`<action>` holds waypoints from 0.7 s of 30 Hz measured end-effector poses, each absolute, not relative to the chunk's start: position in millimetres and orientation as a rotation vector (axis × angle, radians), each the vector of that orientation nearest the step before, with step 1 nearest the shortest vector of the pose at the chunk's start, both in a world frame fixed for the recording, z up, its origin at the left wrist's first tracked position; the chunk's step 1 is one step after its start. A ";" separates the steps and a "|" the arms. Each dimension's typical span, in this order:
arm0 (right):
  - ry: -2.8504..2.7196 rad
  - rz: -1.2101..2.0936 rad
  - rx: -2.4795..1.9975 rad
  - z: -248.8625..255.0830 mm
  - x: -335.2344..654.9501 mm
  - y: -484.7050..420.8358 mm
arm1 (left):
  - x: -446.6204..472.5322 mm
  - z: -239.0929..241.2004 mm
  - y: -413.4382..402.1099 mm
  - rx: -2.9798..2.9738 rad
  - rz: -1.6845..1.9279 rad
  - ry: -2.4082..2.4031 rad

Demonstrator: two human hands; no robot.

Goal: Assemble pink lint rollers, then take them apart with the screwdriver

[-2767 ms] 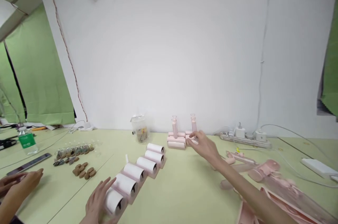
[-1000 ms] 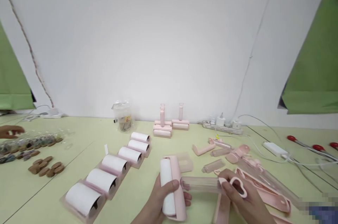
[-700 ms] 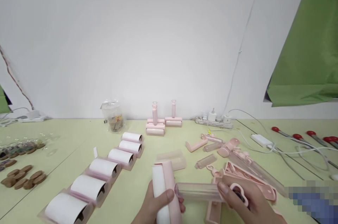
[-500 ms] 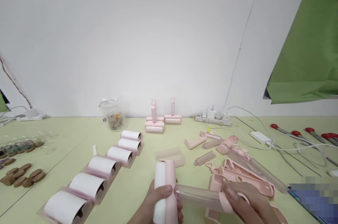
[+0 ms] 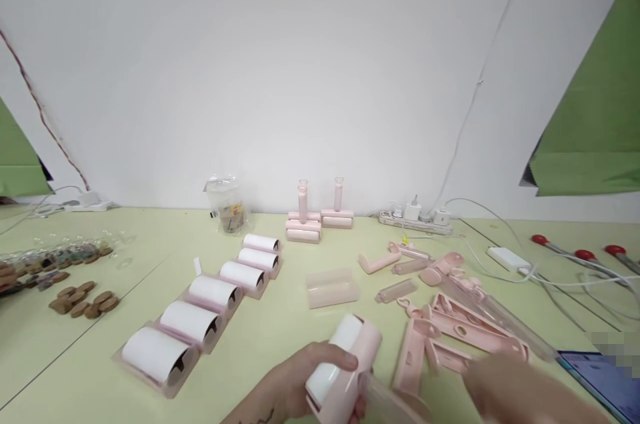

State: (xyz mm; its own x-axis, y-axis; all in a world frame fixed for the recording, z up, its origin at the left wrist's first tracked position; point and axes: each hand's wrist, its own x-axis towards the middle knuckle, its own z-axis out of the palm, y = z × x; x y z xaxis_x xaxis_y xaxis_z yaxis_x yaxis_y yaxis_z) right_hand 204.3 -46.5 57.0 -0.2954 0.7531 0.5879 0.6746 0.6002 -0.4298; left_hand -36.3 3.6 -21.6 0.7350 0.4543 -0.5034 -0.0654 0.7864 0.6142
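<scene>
My left hand (image 5: 325, 364) is wrapped round a lint roller (image 5: 345, 361), a pink holder with a white roll along one side. The roller lies tilted in the grip. Its translucent pink handle (image 5: 387, 401) runs down to the lower right and leaves the frame. At the lower right my right hand (image 5: 520, 387) is smeared by motion, apart from the handle, and its fingers are not distinct. Close by it lie loose pink plastic shells (image 5: 413, 354). A clear pink cover (image 5: 332, 289) lies on the table beyond the roller.
A slanting row of white rolls in clear trays (image 5: 155, 352) runs along the left. Finished-looking lint rollers (image 5: 303, 231) stand by the wall near a plastic bag (image 5: 230, 207). Cork stoppers (image 5: 83, 297) lie far left. A power strip (image 5: 415, 222), cables and a tablet-like screen (image 5: 605, 377) are right.
My right hand has come off the handle's end and moved right. The lint roller has tilted and shifted right in my left hand, its handle now pointing downward. The view has shifted too.
</scene>
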 end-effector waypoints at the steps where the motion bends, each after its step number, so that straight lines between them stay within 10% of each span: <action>1: -2.032 0.111 -1.194 61.6 204.2 -36.7 | -33.8 -19.8 1.9 0.643 0.386 0.655; 9: -2.148 -0.005 -1.985 58.0 223.4 48.9 | -28.8 -8.9 -7.3 0.832 0.930 0.672; 21: -2.698 -0.271 -1.311 47.8 147.3 -21.8 | -27.0 -7.3 -11.3 0.872 0.905 0.690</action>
State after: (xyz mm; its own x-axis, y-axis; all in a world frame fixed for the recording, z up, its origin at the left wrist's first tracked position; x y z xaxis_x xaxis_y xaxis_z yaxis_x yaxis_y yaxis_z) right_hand 147.3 -21.8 47.8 -0.6142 0.7649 0.1940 0.7882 0.6066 0.1039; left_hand -27.0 -11.3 -7.3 0.4563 0.8778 -0.1456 -0.3726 0.3371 0.8646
